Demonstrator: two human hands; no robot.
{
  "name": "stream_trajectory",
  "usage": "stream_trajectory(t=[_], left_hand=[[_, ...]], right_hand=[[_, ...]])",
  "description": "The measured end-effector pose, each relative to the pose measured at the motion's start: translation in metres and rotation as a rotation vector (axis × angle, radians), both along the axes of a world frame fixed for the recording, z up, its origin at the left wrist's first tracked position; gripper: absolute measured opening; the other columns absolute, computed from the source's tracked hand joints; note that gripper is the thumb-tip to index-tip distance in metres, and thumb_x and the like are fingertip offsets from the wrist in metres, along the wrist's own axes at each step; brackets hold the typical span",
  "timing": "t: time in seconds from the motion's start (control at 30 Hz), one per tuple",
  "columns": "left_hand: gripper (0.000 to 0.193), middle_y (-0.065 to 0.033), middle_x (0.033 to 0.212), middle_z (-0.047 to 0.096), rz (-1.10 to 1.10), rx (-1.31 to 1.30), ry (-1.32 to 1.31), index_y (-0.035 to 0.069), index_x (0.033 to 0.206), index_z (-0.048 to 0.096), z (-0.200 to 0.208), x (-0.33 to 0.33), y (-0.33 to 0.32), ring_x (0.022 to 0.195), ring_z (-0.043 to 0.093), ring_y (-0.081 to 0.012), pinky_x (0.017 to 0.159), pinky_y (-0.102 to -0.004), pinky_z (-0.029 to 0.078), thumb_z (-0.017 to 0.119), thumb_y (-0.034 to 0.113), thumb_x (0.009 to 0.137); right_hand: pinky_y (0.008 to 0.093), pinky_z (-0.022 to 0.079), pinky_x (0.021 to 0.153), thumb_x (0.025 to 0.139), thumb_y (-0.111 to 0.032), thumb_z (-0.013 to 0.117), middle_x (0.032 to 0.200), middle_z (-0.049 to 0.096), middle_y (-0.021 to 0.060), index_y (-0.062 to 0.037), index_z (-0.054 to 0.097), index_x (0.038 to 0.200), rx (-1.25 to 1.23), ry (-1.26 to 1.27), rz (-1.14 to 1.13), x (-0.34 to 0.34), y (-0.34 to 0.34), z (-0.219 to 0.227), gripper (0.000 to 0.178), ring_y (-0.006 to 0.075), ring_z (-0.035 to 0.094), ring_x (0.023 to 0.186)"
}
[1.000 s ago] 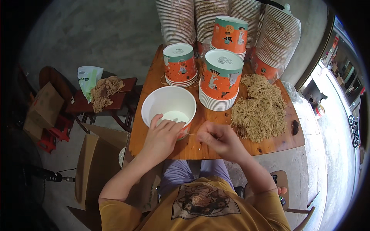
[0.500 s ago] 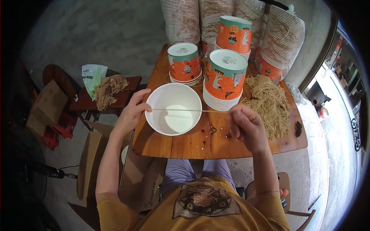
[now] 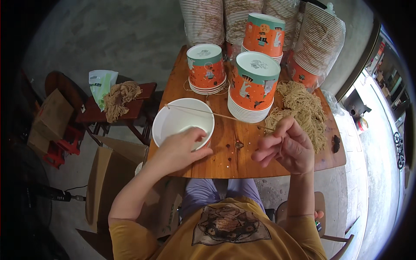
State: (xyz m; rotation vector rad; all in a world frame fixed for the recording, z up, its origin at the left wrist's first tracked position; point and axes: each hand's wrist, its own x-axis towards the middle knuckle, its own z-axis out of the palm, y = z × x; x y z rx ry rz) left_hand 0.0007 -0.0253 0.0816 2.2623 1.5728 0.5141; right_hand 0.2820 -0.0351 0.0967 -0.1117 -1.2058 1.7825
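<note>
A white-lined paper bucket (image 3: 167, 119) stands mouth up at the table's near left. My left hand (image 3: 180, 149) is closed over its near rim, with the fingers over the mouth and the thumb low on the outer right side. My right hand (image 3: 288, 147) pinches the end of a thin brown string (image 3: 229, 116), held up to the right of the bucket. From there the string runs slantwise to a small knot at the bucket's far left rim. Part of the near rim is hidden by my left hand.
Upturned orange and green buckets (image 3: 253, 84) stand in stacks behind on the wooden table (image 3: 225, 162). A heap of tan strings (image 3: 303, 112) lies at right. Tall wrapped bucket stacks (image 3: 320, 37) line the back. An open carton (image 3: 115, 169) sits left of the table.
My left hand has let go of the string and moved down to the bucket's near rim. The bucket has shifted slightly left. My right hand has moved a little right and nearer, still with the string.
</note>
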Motion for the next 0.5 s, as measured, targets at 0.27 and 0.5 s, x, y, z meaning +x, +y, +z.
stream_trajectory(t=[0.27,0.5], left_hand=[[0.030,-0.0024,0.094,0.064,-0.003,-0.441,-0.725,-0.001,0.114,0.057,0.017,-0.042,0.008,0.078,0.061,-0.0086,0.070,-0.0265,0.049,0.048,0.003,0.086],[0.033,-0.0015,0.091,0.065,0.088,-0.519,-0.772,0.003,0.116,0.057,0.025,-0.046,0.010,0.079,0.062,-0.0095,0.070,-0.0267,0.051,0.050,0.006,0.084]], right_hand=[[0.0308,0.056,0.065,0.094,-0.013,0.053,0.092,0.068,0.0193,-0.0030,0.052,0.097,0.035,-0.148,-0.291,-0.012,0.009,-0.016,0.011,0.0228,0.069,0.077],[0.0221,0.042,0.076,0.090,-0.007,0.058,0.094,0.054,0.0025,-0.0049,0.057,0.096,0.240,-0.457,-0.612,-0.038,0.020,-0.038,0.006,0.0108,0.052,0.084]])
